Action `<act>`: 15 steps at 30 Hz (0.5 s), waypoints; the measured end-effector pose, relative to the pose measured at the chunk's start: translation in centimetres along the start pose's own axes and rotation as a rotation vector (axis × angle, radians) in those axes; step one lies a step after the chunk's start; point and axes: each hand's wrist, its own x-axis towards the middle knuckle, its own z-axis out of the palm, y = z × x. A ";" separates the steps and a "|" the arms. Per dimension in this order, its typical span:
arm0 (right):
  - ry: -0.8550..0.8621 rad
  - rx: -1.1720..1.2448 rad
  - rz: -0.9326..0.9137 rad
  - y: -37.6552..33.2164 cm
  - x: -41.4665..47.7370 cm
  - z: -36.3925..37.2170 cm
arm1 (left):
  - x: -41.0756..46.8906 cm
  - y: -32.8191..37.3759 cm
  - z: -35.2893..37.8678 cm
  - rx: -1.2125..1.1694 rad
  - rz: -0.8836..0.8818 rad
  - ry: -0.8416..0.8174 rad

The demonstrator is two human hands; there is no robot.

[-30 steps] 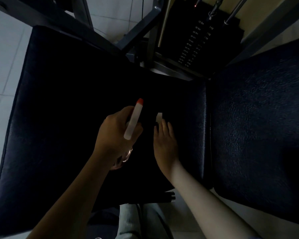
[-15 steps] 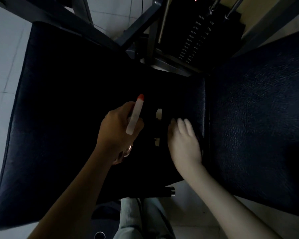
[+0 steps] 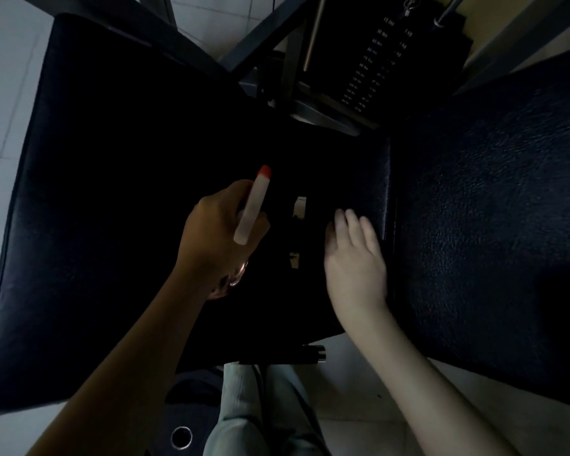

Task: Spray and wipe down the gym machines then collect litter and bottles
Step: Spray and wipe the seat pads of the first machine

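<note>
My left hand (image 3: 216,235) grips a spray bottle (image 3: 252,205) with a white head and a red nozzle tip, held over the dark seat pad (image 3: 112,192) of a gym machine. My right hand (image 3: 354,258) lies flat with straight fingers on the black middle section of the machine, near the seam beside the right pad (image 3: 491,225). Whether a cloth lies under that hand cannot be told in the dim light. Two small pale labels (image 3: 299,207) sit between my hands.
A weight stack (image 3: 375,64) with printed numbers and metal rods stands at the top, behind grey frame bars (image 3: 270,28). White tiled floor (image 3: 0,93) shows at the left and bottom. My legs (image 3: 260,406) stand below the pads, beside a small round ring (image 3: 181,437).
My right hand has slid to the right across the black middle section, toward the seam by the right pad. My left hand holds the spray bottle in nearly the same place.
</note>
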 end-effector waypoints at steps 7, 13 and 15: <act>0.051 -0.159 -0.152 -0.3 -3.3 3.1 | -0.3 0.1 -0.2 -0.061 0.001 0.024; -0.127 -0.244 -0.261 -4.5 1.1 4.6 | -0.3 -0.2 -0.2 0.003 0.019 0.027; -0.088 -0.265 -0.259 -5.1 0.5 5.3 | -0.2 -0.2 -0.3 0.011 0.041 0.020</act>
